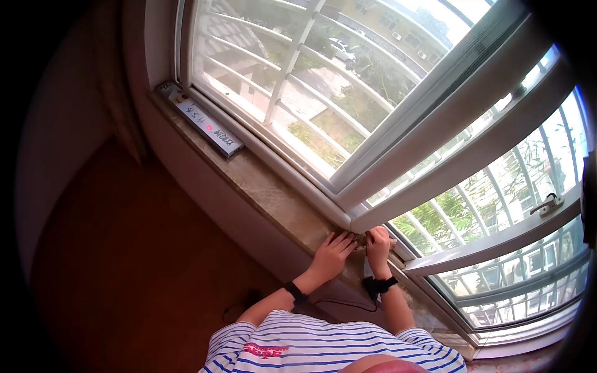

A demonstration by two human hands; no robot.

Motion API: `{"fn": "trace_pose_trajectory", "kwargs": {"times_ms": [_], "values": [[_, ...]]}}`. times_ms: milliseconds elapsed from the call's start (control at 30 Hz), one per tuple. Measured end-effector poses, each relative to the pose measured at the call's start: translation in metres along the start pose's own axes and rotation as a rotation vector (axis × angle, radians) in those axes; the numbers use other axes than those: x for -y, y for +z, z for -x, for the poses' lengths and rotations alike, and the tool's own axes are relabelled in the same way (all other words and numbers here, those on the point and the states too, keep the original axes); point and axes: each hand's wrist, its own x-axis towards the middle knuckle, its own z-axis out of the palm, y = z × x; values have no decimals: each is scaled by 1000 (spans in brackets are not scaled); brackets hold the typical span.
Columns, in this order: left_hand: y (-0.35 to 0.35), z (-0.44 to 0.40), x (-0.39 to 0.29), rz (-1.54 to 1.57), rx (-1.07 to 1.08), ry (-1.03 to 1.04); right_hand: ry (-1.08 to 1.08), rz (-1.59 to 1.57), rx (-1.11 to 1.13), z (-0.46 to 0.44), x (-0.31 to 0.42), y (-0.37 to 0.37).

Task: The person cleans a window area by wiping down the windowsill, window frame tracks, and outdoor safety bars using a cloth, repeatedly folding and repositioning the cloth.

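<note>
My left hand [331, 256] lies on the marble windowsill [280, 204], fingers stretched out towards the foot of the window frame. Close beside it, my right hand [378, 247] is closed, its fingers bent down at the frame's lower corner. Whatever it grips is hidden by the fingers. Something small and brownish shows between the two hands, too small to name. Below the right hand, a pale strip hangs or lies near the wrist; its kind is unclear. Both wrists wear black bands, and a dark cable runs between them.
A long white box [208, 127] with printed characters lies at the sill's far left end. An open window sash [448, 146] juts inward above my hands. Another sash with a handle [547, 204] stands to the right. White bars cross outside the glass.
</note>
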Motion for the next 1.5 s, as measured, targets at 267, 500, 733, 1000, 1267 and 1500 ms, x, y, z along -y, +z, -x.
{"fn": "trace_pose_trajectory", "kwargs": {"times_ms": [267, 500, 733, 1000, 1267, 1500], "values": [[2, 5, -8, 62, 34, -95, 25, -54, 186, -15, 3, -10], [15, -2, -36, -6, 126, -22, 45, 254, 235, 31, -34, -40], [46, 3, -95, -36, 308, 221, 158, 414, 172, 88, -57, -92], [22, 1, -69, 82, 367, 75, 114, 119, 47, 56, -38, -47], [7, 5, -49, 60, 226, -132, 34, 43, 137, 9, -1, -5], [9, 6, -48, -20, 203, 37, 187, 76, 96, 41, -9, -44]]}}
